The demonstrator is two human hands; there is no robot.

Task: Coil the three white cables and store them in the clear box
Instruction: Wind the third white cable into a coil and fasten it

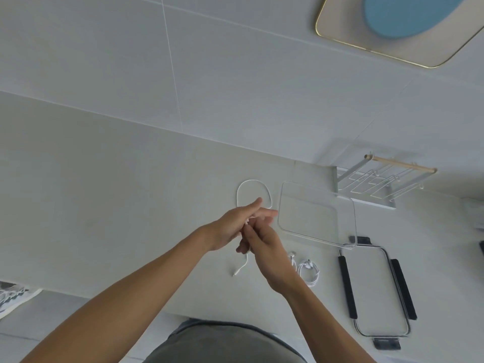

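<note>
A white cable [252, 181] rises in a loop above my two hands, and its free end with a plug [237, 271] trails on the table below them. My left hand [233, 224] and my right hand [262, 238] meet at the middle of the table, both pinching this cable. A coiled white cable [310, 271] lies just right of my right wrist. Another white plug [292, 256] shows beside it. The clear box [317, 213] stands open to the right of my hands, with nothing visible inside.
The box's clear lid [379, 292] with black clips lies at the right front of the table. A white wire rack [377, 182] with a wooden rod stands behind the box against the wall. A shoe [13, 299] lies on the floor at left.
</note>
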